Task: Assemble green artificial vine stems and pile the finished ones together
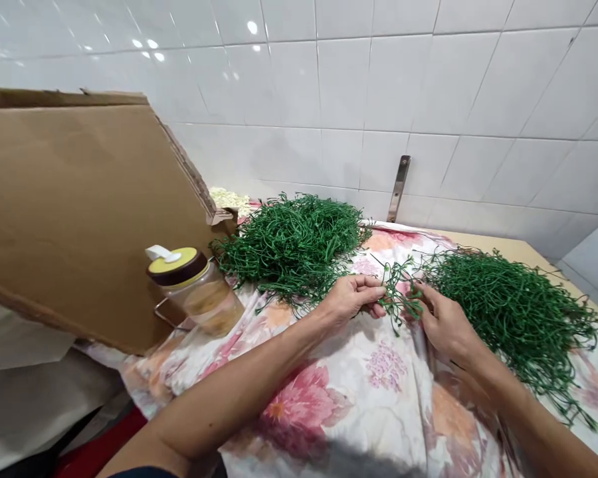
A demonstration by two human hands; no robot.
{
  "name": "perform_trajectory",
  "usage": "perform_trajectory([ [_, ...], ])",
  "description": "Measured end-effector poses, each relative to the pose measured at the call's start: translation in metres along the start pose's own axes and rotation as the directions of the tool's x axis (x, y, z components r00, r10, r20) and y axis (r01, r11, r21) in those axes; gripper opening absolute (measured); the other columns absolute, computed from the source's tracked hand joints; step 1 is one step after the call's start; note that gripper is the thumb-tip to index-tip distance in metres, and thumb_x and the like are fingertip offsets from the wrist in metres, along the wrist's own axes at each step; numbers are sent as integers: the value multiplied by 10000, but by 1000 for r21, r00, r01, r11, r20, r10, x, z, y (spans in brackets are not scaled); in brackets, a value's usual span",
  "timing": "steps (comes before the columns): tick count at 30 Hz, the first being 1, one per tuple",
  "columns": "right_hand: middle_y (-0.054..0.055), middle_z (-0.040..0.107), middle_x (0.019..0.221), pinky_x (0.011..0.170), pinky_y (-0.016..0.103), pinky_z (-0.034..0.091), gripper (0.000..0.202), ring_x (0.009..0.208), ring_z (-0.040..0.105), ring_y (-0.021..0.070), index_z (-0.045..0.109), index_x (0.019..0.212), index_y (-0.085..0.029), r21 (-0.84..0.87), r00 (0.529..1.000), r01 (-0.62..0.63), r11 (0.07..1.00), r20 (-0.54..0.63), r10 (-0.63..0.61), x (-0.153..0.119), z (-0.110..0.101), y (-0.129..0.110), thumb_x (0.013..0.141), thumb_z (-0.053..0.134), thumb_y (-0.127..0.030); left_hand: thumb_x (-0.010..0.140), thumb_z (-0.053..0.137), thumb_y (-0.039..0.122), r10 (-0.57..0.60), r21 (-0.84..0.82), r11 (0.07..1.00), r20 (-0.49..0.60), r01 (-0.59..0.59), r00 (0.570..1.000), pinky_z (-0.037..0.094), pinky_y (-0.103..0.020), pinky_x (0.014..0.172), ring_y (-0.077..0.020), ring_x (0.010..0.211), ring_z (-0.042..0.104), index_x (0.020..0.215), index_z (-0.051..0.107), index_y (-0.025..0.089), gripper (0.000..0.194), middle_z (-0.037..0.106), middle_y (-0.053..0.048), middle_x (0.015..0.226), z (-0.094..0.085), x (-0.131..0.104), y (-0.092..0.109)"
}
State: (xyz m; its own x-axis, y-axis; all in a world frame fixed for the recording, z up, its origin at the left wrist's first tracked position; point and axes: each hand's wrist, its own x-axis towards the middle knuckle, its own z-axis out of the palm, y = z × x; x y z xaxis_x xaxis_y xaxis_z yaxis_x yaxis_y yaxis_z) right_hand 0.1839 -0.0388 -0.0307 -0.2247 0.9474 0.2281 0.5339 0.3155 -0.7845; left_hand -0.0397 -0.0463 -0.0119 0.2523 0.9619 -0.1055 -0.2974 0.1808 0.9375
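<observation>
Between my hands is a small bunch of thin green plastic-looking stems (397, 292) with tiny tips. My left hand (355, 297) pinches its left side between thumb and fingertips. At the right side of the bunch, my right hand (443, 318) has its thumb and fingers closed on the stems; the exact grip is partly hidden. A large tangled pile of similar green stems (299, 239) lies beyond my left hand. Another pile of green stems (518, 312) spreads out to the right of my right hand.
A floral cloth (339, 398) covers the table. On the left stand a clear jar (212, 302) with a yellow and brown lid and a large cardboard box (80, 212). Pale yellow pieces (229, 199) lie behind the box. A metal bracket (399, 189) is against the tiled wall (343, 86).
</observation>
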Motion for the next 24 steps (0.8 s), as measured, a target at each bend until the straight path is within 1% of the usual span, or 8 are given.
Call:
perform_trajectory([
  [2,120,730,1204,978,425,513,384,1070,687,277,664,1278,-183,-162,994,76,984,-67,-88,-1,-4,-4,939,504,-266,696,879,389,-1,0,1000,-33,1,999,535,-221,545,-132,537,680,856,651,97,404,694,-38,657,-1,2,-1],
  [4,133,728,1201,981,428,522,369,1082,690,276,674,1246,-172,-236,974,147,961,-133,-181,-1,-7,-9,955,460,-247,740,851,355,-8,-10,1000,-61,8,998,561,-232,576,-149,587,710,844,642,101,345,698,-48,683,-1,3,0],
  [8,119,738,1114,951,418,548,291,1035,699,263,707,1128,-197,-292,872,312,904,-290,-394,-4,-16,-24,978,459,-226,741,831,195,-24,-46,999,-84,20,996,598,-270,641,-199,689,756,925,646,101,277,718,-66,740,-2,3,1],
  [10,103,736,1105,953,397,551,260,1042,696,250,705,1132,-217,-293,822,392,872,-314,-475,-8,-18,-33,988,490,-212,715,830,158,-27,-43,999,-53,25,998,602,-277,659,-210,708,763,954,652,95,304,729,-75,758,-2,3,0],
  [12,93,729,1147,993,393,543,260,1093,685,245,696,1168,-237,-291,787,481,827,-271,-554,-11,-17,-40,988,513,-192,686,849,177,-31,-17,999,-13,31,999,596,-275,650,-212,693,760,963,658,89,347,731,-69,748,-2,3,-3],
  [17,100,655,1346,1100,438,493,310,1227,632,242,651,1265,-239,-341,751,625,703,16,-660,-10,-5,-37,1007,492,-177,684,881,342,-12,76,997,61,7,998,572,-263,633,-177,634,728,946,670,77,428,719,-64,696,-1,3,-10],
  [20,133,683,1261,1068,445,510,294,1190,646,256,638,1262,-185,-411,784,584,700,61,-617,-6,-1,-28,1016,477,-183,651,904,330,-14,40,999,64,11,998,565,-266,639,-174,640,724,948,663,88,454,711,-50,711,1,1,-10],
  [24,123,711,1050,900,379,566,207,1029,686,244,674,1111,-167,-440,826,523,730,50,-562,-5,-6,-24,1019,491,-194,632,887,194,-65,-33,997,104,69,992,557,-272,671,-173,677,722,997,677,89,433,710,-55,778,5,-3,-3],
])
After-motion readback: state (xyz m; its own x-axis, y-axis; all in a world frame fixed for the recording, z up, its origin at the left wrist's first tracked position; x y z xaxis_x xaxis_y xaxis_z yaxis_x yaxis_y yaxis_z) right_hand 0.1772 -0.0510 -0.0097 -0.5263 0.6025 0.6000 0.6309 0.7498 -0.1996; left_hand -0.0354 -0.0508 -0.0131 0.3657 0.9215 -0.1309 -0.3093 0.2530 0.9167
